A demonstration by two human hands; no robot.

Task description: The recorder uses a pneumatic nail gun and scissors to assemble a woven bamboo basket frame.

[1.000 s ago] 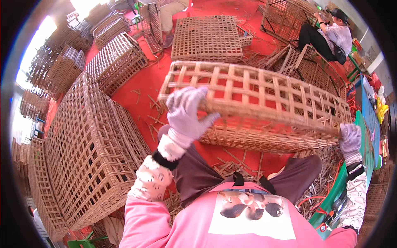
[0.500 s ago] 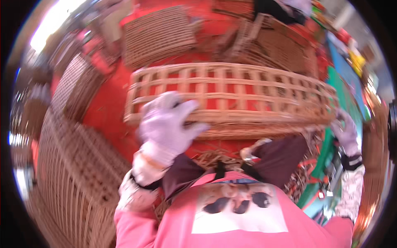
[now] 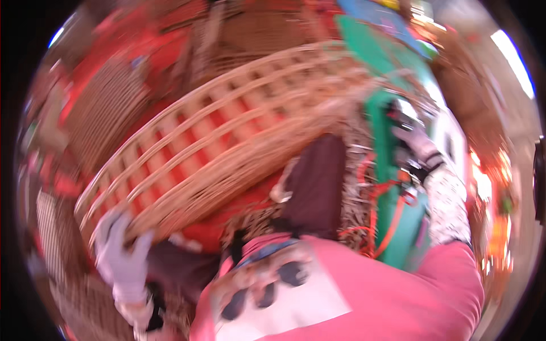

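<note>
A long woven wicker frame (image 3: 227,122) with open slats slants across my lap, from lower left to upper right. My left hand (image 3: 122,250), in a pale glove, is at its lower left end with thumb and fingers apart; whether they touch the rim is not clear. On the right, my gloved right hand (image 3: 416,139) is closed around a black and silver tool (image 3: 402,113) above the green board (image 3: 372,136). Blur hides the tool's exact kind. An orange hose (image 3: 392,224) loops below it.
More woven panels lie on the red floor, one at the left (image 3: 108,111) and another at the far side (image 3: 261,34). Scraps of cane (image 3: 355,187) cover the floor beside my knee. A blue board (image 3: 387,23) is beyond the green one.
My view has turned right, so the wicker frame now slants. My right hand has left the frame's right end and closed on the tool. My left hand is now at the frame's left end.
</note>
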